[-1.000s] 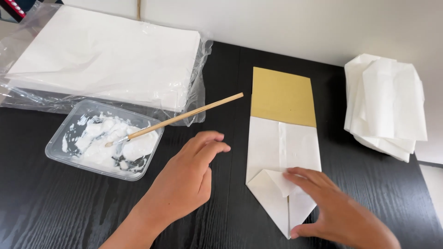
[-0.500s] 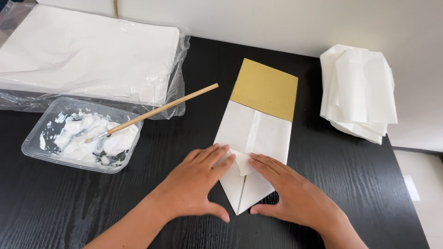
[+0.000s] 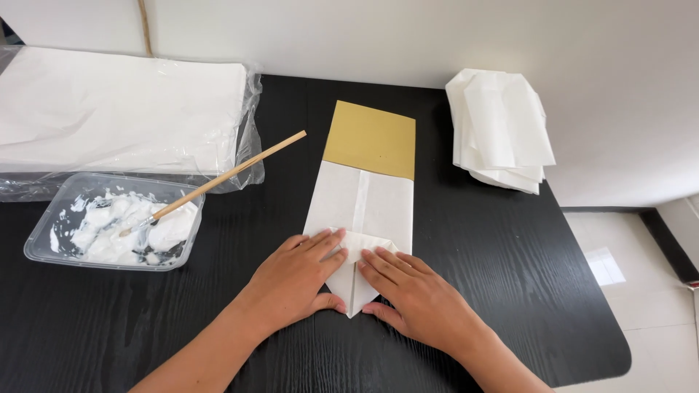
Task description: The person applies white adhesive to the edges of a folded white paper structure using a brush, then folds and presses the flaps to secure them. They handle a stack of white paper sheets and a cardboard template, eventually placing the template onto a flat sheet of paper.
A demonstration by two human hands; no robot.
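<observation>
A white folded paper sheet (image 3: 364, 204) lies on the black table (image 3: 510, 276), wrapped around a tan cardboard piece (image 3: 371, 138) that sticks out at its far end. The paper's near end is folded into a point (image 3: 352, 291). My left hand (image 3: 295, 280) lies flat on the left flap of that point, fingers together and pressing down. Flat on the right flap, my right hand (image 3: 419, 298) has its fingertips beside those of the left. Neither hand grips anything.
A clear plastic tub (image 3: 109, 229) of white paste sits at the left, with a wooden-handled brush (image 3: 218, 178) resting in it. Behind it is a plastic-wrapped stack of white paper (image 3: 116, 116). A pile of folded white paper pieces (image 3: 499, 127) sits at the far right. The table's right edge drops to a tiled floor.
My left hand moved from the bare table onto the folded point. Both hands now press the flaps flat side by side. The view shifted slightly.
</observation>
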